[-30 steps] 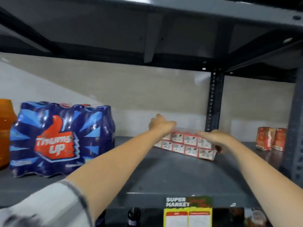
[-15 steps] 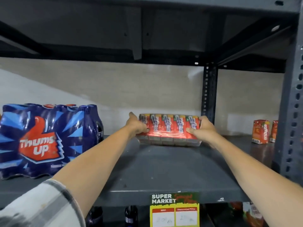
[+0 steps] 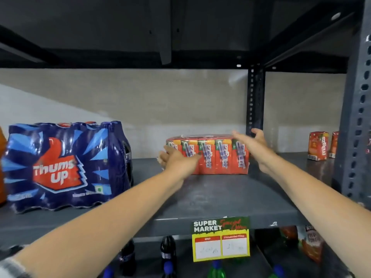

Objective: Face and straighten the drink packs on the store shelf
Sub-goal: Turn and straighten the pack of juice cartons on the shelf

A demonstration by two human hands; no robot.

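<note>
A shrink-wrapped pack of red juice cartons (image 3: pixel 217 157) stands upright on the grey shelf (image 3: pixel 210 199), its printed fronts facing me. My left hand (image 3: pixel 178 159) wraps the pack's left end, thumb across the front face. My right hand (image 3: pixel 254 145) is at the pack's upper right corner with its fingers spread apart, the thumb behind the pack. A large blue Thums Up bottle pack (image 3: pixel 60 169) stands to the left, label forward, with a gap between it and the carton pack.
Two single red Maaza cartons (image 3: pixel 318 146) stand at the back right, beyond a perforated steel post (image 3: pixel 357 117). A yellow price tag (image 3: pixel 220 245) hangs from the shelf's front edge. Dark bottles (image 3: pixel 168 251) fill the shelf below. An upper shelf sits close overhead.
The carton pack went from lying flat at the back to standing upright with its fronts outward. My right hand's fingers have spread apart at the pack's right corner.
</note>
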